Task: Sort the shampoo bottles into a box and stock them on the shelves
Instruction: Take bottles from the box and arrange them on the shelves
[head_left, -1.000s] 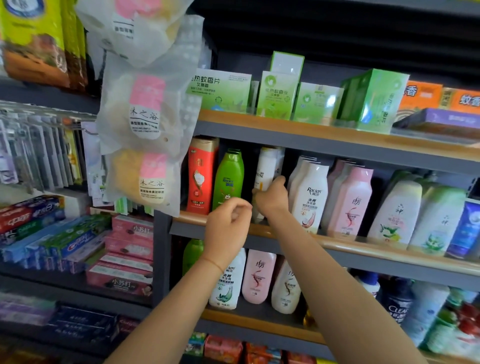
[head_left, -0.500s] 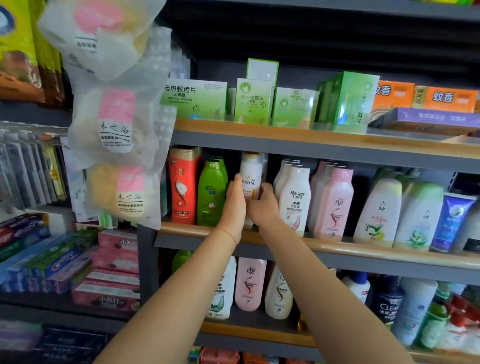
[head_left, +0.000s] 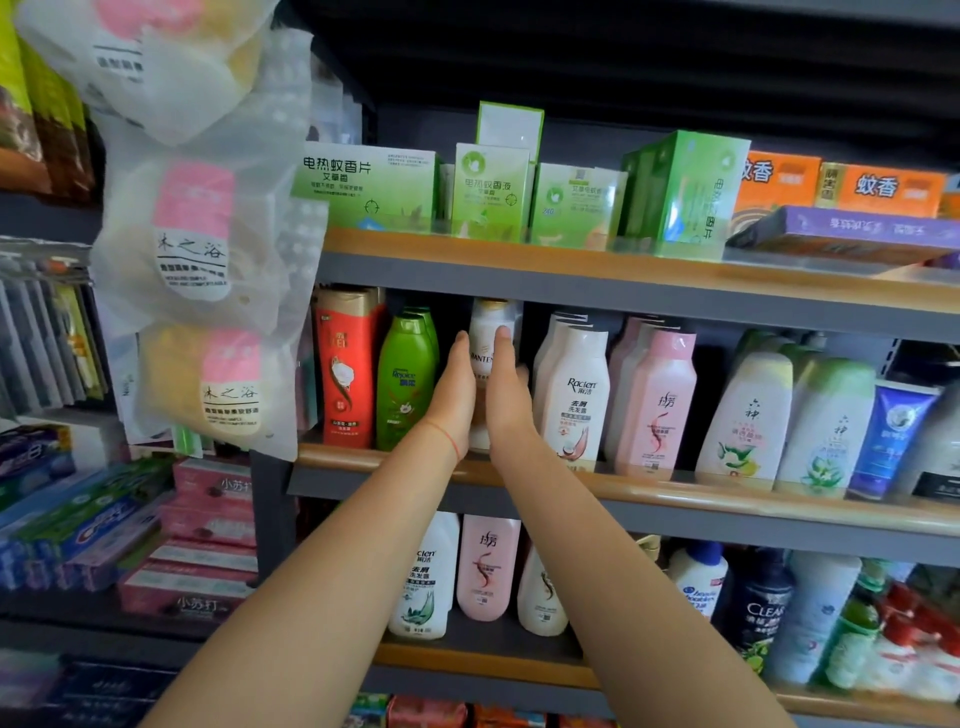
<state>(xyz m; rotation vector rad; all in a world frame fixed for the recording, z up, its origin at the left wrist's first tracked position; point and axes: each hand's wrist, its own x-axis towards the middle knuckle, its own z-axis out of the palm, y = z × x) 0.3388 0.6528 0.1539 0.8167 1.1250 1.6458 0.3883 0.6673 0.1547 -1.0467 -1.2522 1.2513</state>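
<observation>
A white Pantene shampoo bottle (head_left: 489, 323) stands upright on the middle shelf (head_left: 675, 488), between a green Rejoice bottle (head_left: 405, 379) and a white Racien bottle (head_left: 576, 395). My left hand (head_left: 454, 387) lies flat against the Pantene bottle's left side with straight fingers. My right hand (head_left: 506, 389) presses its front and right side, fingers also straight. Both hands hide the bottle's lower half. A red bottle (head_left: 345, 364) stands at the shelf's far left.
Pink and white bottles (head_left: 657, 405) fill the shelf to the right. Green boxes (head_left: 491, 192) line the shelf above, close over the bottle tops. More shampoo bottles (head_left: 485, 566) stand on the shelf below. Bagged sponges (head_left: 208, 239) hang at the left, toothpaste boxes (head_left: 104, 525) beneath.
My left hand rose from a loose fist below the shelf and flattened against the Pantene bottle. My right hand's fingers straightened upward along the bottle. The view moved closer to the shelf.
</observation>
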